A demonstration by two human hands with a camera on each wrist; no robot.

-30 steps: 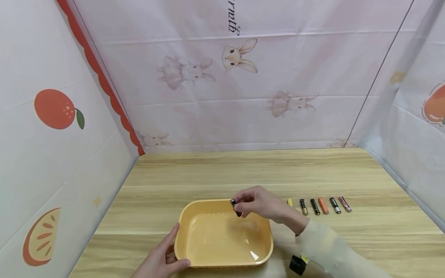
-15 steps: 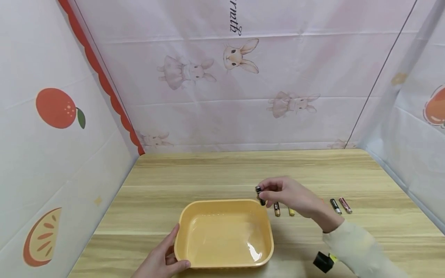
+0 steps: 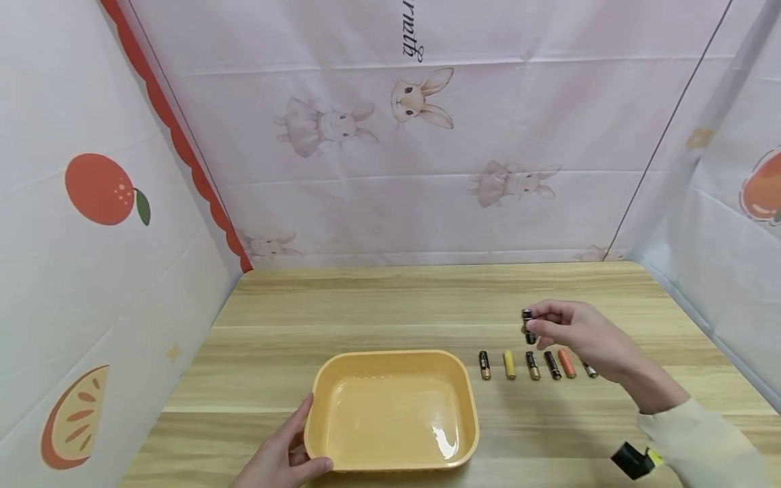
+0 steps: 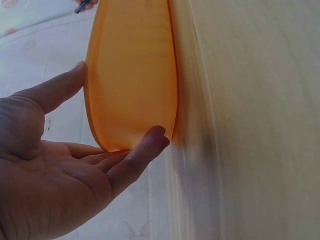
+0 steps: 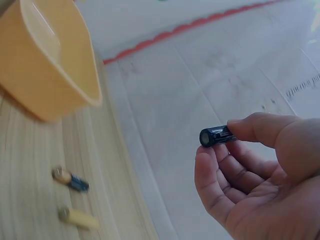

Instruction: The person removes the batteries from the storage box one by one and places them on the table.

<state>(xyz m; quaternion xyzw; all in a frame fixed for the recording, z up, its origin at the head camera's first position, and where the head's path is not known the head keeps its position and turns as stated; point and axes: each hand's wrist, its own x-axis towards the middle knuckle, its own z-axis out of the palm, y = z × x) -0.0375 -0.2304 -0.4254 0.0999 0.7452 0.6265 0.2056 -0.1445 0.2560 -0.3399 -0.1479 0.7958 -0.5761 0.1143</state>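
My right hand (image 3: 592, 339) pinches a small black battery (image 3: 528, 327) between thumb and fingertips, above the row of batteries. The right wrist view shows the battery's flat end facing outward beyond my fingertips. My left hand (image 3: 282, 444) holds the left end of a yellow plastic basin (image 3: 390, 466), its thumb and fingers spread around the corner. In the left wrist view my fingers touch the basin's outer wall. Below my right hand lie a black-and-gold battery (image 3: 485, 364), a yellow battery (image 3: 509, 364), an orange battery (image 3: 567, 364) and several dark ones.
The wooden table (image 3: 390, 305) runs back to a printed cloth wall (image 3: 390, 217) with rabbits. Side cloths (image 3: 122, 285) with fruit prints stand left and right. A black device (image 3: 632, 461) hangs at my right wrist. My right hand covers the row's right end.
My right hand has carried the black battery from over the basin rightward, to above the battery row. My left hand and the basin have stayed in place.
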